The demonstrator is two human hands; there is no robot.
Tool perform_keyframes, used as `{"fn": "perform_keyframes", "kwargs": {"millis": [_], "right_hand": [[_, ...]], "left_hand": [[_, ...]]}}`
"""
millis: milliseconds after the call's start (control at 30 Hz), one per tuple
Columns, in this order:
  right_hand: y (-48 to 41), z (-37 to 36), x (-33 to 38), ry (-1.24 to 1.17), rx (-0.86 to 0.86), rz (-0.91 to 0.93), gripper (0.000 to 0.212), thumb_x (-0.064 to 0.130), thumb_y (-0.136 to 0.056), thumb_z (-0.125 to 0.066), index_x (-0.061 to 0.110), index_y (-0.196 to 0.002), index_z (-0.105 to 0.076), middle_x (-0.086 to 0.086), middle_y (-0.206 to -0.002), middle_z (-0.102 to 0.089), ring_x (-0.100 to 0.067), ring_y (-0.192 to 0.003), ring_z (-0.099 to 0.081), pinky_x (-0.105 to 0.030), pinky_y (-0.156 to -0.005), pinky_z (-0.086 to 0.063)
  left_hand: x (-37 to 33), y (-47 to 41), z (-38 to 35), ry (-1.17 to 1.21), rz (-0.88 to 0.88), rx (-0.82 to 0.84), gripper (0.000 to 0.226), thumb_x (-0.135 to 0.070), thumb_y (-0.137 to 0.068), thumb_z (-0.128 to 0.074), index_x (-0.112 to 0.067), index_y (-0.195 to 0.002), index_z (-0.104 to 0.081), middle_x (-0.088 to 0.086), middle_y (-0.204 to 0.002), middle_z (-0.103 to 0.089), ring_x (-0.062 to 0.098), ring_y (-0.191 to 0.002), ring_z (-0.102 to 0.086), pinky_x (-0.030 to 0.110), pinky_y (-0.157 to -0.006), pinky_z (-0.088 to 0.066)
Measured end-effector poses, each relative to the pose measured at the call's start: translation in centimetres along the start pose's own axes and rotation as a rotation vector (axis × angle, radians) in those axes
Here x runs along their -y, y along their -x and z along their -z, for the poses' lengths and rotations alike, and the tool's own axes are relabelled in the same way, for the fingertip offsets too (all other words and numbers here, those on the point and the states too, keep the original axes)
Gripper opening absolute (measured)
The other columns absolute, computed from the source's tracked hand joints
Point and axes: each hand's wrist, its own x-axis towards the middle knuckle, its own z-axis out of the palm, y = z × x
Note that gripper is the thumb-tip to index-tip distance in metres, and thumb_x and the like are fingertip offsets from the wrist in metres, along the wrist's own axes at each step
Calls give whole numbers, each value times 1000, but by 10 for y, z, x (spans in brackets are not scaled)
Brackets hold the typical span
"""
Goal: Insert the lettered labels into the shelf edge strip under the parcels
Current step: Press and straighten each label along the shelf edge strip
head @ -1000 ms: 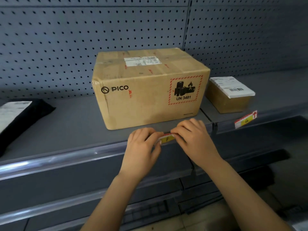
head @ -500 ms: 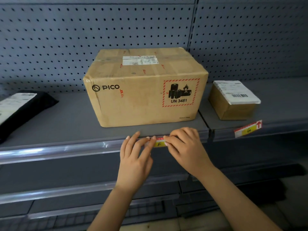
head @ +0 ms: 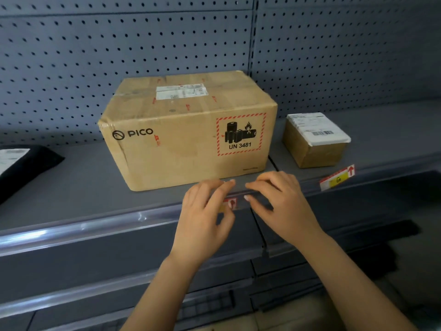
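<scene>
1. The person is working at the shelf edge strip (head: 95, 226) directly below the PICO carton (head: 188, 134), with both hands at the strip's front lip.
2. The left hand (head: 205, 218) is covering most of a lettered label (head: 230, 203); only its red-and-white end with an arrow is showing, and the letter is hidden. Its fingers (head: 222, 187) are lying loosely curled over the strip, and whether they are pinching the label cannot be told.
3. The right hand (head: 281, 201) is resting just beside the label, its fingers bent and narrow, holding nothing visible.
4. A second label (head: 337, 177), marked G, is sitting tilted in the strip under the small parcel (head: 315, 139).
5. Judged from here, the risk is uneven seating: if only one end is pressed in, the label could sit crooked or pop out of the clear strip.
</scene>
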Motion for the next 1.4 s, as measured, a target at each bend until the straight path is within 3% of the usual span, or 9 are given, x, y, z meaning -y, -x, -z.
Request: {"fn": "perform_keyframes", "kwargs": {"millis": [167, 400, 533, 967, 1167, 1400], "right_hand": [[3, 39, -8, 107, -72, -108, 25, 21, -84, -68, 11, -107, -66, -4, -97, -59, -20, -90, -54, -35, -76, -45], [35, 82, -17, 262, -99, -318, 28, 22, -84, -68, 12, -110, -65, -2, -101, -59, -17, -93, -53, -34, -82, -46], [54, 93, -18, 286, -34, -407, 30, 26, -84, -66, 16, -113, -63, 3, -106, -58, -15, -96, -53, -34, -81, -47], [59, 92, -106, 272, 57, -341, 32, 16, -81, -69, 17, -112, -62, 3, -112, -58, -16, -103, -53, -32, -87, -45], [55, 74, -151, 261, 77, -247, 38, 13, -84, -66, 14, -122, -61, -3, -123, -58, -20, -113, -50, -34, -100, -34], [61, 72, -172, 207, -32, -215, 14, 20, -89, -57, 15, -97, -68, 0, -96, -62, -18, -90, -55, -27, -81, -41]], "left_hand": [[-18, -38, -6, 95, -146, -8, 40, -14, -86, -63, -13, -126, -58, 3, -115, -57, 21, -103, -54, 33, -84, -42], [-48, -64, -34, 244, -289, 113, 39, -17, -85, -65, -15, -124, -59, 0, -116, -55, 15, -110, -50, 23, -94, -33], [-62, -66, -54, 282, -305, 203, 39, -21, -86, -63, -20, -124, -57, -4, -118, -52, 12, -111, -49, 25, -94, -35], [-90, -87, -121, 176, -243, 189, 29, -33, -88, -56, -24, -116, -58, -5, -111, -54, 11, -102, -48, 22, -85, -29], [-93, -88, -152, 46, -189, 154, 33, -27, -84, -65, -19, -116, -62, -1, -113, -56, 17, -105, -49, 26, -90, -32], [-97, -82, -168, 28, -136, 152, 33, -32, -91, -56, -20, -120, -63, -2, -114, -58, 17, -105, -53, 25, -91, -32]]}}
